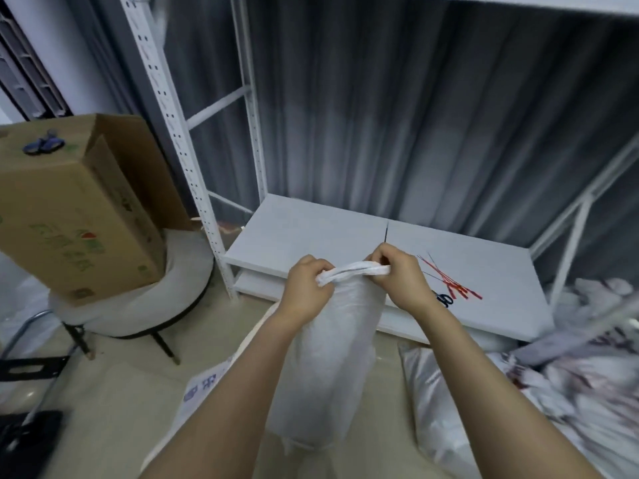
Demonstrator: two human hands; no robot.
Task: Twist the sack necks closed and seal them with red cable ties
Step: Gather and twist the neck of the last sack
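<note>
White sack upright, neck rolled into a band. Gripped at each end by left hand and right hand. Red ties at two o'clock on shelf.

- I read the sack as plain white.
- I read the cable ties as red.
- I log the curtain grey, the cardboard box brown with green print.

Soft even indoor light, wide-angle bending at edges, blurred right corner
</note>
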